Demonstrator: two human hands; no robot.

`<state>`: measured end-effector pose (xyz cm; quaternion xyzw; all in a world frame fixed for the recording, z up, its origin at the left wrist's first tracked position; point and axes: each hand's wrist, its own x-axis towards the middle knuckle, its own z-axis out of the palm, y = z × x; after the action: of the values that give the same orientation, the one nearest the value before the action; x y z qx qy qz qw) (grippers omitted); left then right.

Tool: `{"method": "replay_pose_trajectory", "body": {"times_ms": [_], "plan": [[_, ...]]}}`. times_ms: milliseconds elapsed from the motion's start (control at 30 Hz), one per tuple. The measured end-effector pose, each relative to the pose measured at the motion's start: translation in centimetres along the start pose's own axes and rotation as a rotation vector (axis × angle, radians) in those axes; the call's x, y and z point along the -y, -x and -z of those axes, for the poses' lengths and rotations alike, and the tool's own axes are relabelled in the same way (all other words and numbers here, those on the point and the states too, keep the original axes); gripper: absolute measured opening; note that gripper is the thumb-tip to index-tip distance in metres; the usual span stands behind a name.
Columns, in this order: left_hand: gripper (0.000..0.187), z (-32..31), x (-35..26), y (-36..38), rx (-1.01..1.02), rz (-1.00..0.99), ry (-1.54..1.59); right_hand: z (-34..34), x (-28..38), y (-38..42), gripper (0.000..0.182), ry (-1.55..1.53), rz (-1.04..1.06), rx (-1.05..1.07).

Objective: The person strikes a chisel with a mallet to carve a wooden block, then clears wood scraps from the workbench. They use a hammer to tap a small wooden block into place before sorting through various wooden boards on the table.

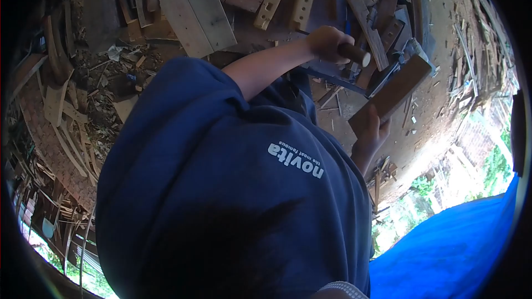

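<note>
My left hand is closed around a round wooden handle, whose pale cut end points to the right. What is fixed to the handle's other end is mostly hidden by the fist. Lower right, my right hand grips the near end of a brown wooden board, its fingers against the board's face. The board slants up and away to the right, apart from the handle. Beyond my left hand lie a pale wooden block with holes and a smaller holed block.
A joined pale panel lies at the upper left. Several wood offcuts are heaped beyond the board. Shavings and scraps cover the ground at left, with long wood strips nearby. A blue sheet fills the lower right.
</note>
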<state>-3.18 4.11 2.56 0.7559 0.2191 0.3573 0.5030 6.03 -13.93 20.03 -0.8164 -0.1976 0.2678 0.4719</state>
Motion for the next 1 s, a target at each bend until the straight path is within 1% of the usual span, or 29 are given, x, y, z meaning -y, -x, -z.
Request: {"method": "replay_pose_trajectory", "body": {"times_ms": [33, 100, 133, 167, 200, 233, 300, 333, 400, 433, 467, 500, 533, 567, 633, 667, 700, 767, 800, 833, 900, 933, 967, 1000], "plan": [[0.021, 0.6, -0.2, 0.1, 0.013, -0.002, -0.002, 0.0, 0.2, 0.1, 0.041, -0.009, -0.006, -0.008], [0.023, 2.0, -0.8, 0.3, -0.116, 0.138, 0.274, 0.1, 0.3, 0.5, 0.043, -0.061, 0.005, -0.018], [0.020, 2.9, -1.5, 0.1, -0.228, 0.219, 0.288, 0.4, -0.1, 0.6, 0.043, -0.071, -0.006, -0.040], [0.018, 3.6, -2.1, 0.1, -0.339, 0.299, 0.301, 0.6, -0.7, 0.5, 0.043, -0.020, -0.023, 0.011], [0.016, 3.8, -0.9, 0.1, -0.446, 0.290, 0.520, 0.8, -1.2, 0.5, 0.043, 0.029, -0.040, 0.062], [0.014, 4.3, -0.2, -0.1, -0.549, 0.283, 0.740, 0.6, -1.7, 0.7, 0.043, 0.016, -0.048, 0.038], [0.015, 5.6, 0.1, -0.1, -0.794, 0.371, 0.842, -0.1, -2.7, 1.2, 0.045, 0.010, -0.125, 0.096], [0.015, 6.4, 0.3, 0.3, -0.766, 0.374, 0.841, -0.3, -3.4, 1.4, 0.045, 0.008, -0.135, 0.112], [0.019, 7.9, 1.3, 0.7, -0.572, 0.644, 0.558, -0.8, -4.4, 1.7, 0.045, 0.034, -0.150, 0.111], [0.019, 8.0, 1.8, 0.6, -0.546, 0.642, 0.553, -1.0, -4.6, 1.9, 0.045, 0.077, -0.158, 0.131], [0.023, 7.9, 2.2, 0.5, -0.328, 0.559, 0.291, -0.9, -4.6, 2.1, 0.046, 0.117, -0.214, 0.146], [0.028, 7.7, 3.0, 0.5, -0.112, 0.462, 0.033, -1.0, -4.9, 2.2, 0.046, 0.104, -0.222, 0.129], [0.050, 7.4, 4.2, 0.4, 0.129, 0.469, -0.134, -1.1, -5.4, 2.3, 0.049, 0.137, -0.213, 0.130], [0.050, 6.5, 5.1, 0.8, 0.149, 0.461, -0.134, -1.1, -5.8, 2.4, 0.051, 0.171, -0.204, 0.131], [0.059, 4.8, 5.0, 0.4, 0.459, 0.338, -0.502, -1.0, -5.6, 2.6, 0.052, 0.188, -0.241, 0.124], [0.064, 4.4, 5.1, 0.0, 0.611, 0.305, -0.542, -0.9, -5.5, 2.5, 0.054, 0.214, -0.269, 0.133], [0.064, 3.8, 5.4, -0.1, 0.623, 0.291, -0.543, -0.8, -5.6, 2.5, 0.054, 0.205, -0.272, 0.117], [0.059, 2.7, 6.4, -0.1, 0.822, 0.199, -0.817, -0.5, -6.0, 2.7, 0.056, 0.259, -0.157, 0.085], [0.052, 2.3, 6.4, -0.8, 0.878, 0.218, -0.840, -0.4, -6.1, 2.7, 0.056, 0.251, -0.162, 0.070], [0.052, 2.3, 6.3, -1.0, 0.890, 0.204, -0.844, -0.2, -6.3, 2.8, 0.056, 0.257, -0.159, 0.057], [0.035, 2.8, 5.6, -1.1, 0.774, 0.163, -0.738, 0.0, -6.3, 2.8, 0.056, 0.249, -0.160, 0.028], [0.035, 3.0, 5.0, -1.3, 0.785, 0.147, -0.743, 0.2, -6.0, 2.8, 0.054, 0.195, -0.211, 0.040], [0.040, 3.1, 4.4, -1.4, 0.651, 0.191, -0.649, 0.4, -5.8, 2.8, 0.053, 0.141, -0.261, 0.054], [0.046, 3.3, 3.7, -1.4, 0.517, 0.234, -0.553, 0.5, -6.3, 2.9, 0.053, 0.129, -0.264, 0.041]]}}
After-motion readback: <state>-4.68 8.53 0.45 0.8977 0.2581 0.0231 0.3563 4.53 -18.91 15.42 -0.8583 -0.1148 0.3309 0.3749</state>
